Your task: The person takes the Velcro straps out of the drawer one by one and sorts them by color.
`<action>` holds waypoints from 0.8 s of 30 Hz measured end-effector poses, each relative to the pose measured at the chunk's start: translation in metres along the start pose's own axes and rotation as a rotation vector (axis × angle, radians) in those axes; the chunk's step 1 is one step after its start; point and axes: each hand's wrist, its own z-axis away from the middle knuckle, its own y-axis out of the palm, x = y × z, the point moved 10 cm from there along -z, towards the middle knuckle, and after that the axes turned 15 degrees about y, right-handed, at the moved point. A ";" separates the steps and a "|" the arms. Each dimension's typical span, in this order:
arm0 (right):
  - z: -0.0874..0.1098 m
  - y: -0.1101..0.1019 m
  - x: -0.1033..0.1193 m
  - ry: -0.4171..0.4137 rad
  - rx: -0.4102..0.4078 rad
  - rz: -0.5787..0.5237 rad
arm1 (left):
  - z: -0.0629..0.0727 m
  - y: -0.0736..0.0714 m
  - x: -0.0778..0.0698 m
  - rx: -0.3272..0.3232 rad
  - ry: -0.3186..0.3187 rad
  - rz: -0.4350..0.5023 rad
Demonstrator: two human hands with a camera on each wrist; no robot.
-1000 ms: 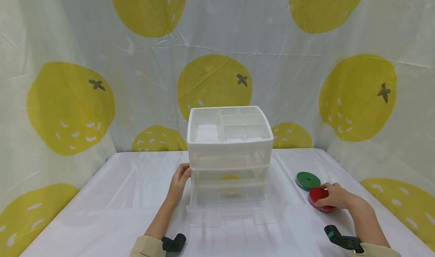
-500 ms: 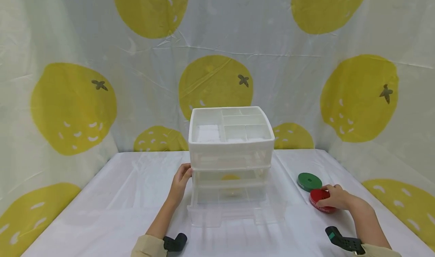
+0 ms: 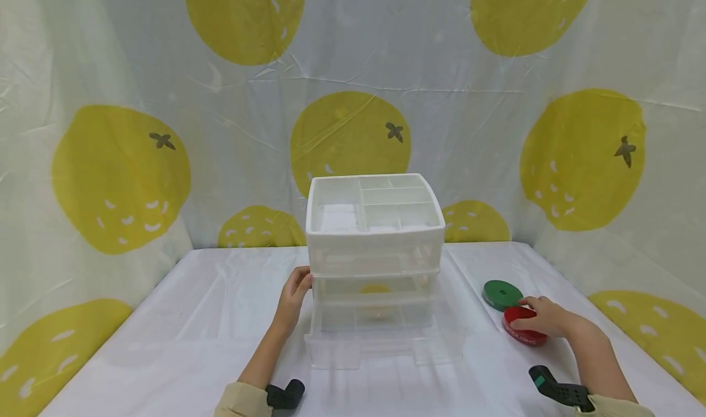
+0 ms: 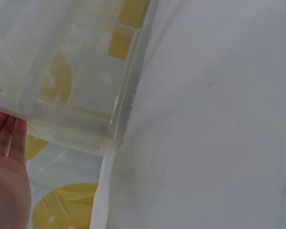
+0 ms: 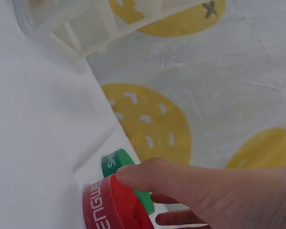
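A white and clear plastic drawer unit (image 3: pixel 375 254) stands mid-table, its lower clear drawer (image 3: pixel 380 343) pulled out towards me. My left hand (image 3: pixel 291 297) touches the unit's left side, fingers fairly straight; in the left wrist view its fingers (image 4: pixel 12 136) lie against the clear plastic edge. At the right, my right hand (image 3: pixel 543 319) holds a red roll of woven band (image 3: pixel 524 332), thumb on its rim. White lettering runs along the roll's side in the right wrist view. Just behind it lies a similar green roll (image 3: pixel 502 295). The right fingers are partly hidden behind the thumb and roll.
A white cloth covers the table (image 3: pixel 209 319). Around it hangs a pale curtain (image 3: pixel 231 135) printed with yellow fruit. The unit's top tray (image 3: pixel 336 214) is split into several compartments. Black camera mounts (image 3: pixel 559 389) sit on both wrists.
Both hands keep nearly the same places. The right hand shifts slightly on the red roll, its thumb further over the top. The drawer unit and green roll have not moved.
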 end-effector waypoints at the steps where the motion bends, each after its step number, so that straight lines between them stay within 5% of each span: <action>1: 0.000 -0.002 0.003 -0.011 -0.012 0.004 | 0.000 0.000 0.000 -0.001 -0.002 0.001; 4: 0.004 -0.009 0.013 -0.038 -0.047 0.004 | 0.001 0.000 0.000 -0.002 0.004 0.002; 11: 0.017 -0.019 0.039 -0.104 -0.130 0.012 | 0.000 0.004 -0.029 0.019 -0.014 -0.025; 17: 0.023 -0.022 0.059 -0.205 -0.194 -0.009 | -0.001 0.001 -0.003 0.012 -0.018 0.004; 24: 0.031 -0.031 0.077 -0.239 -0.296 -0.007 | 0.000 0.000 0.000 0.011 -0.014 0.000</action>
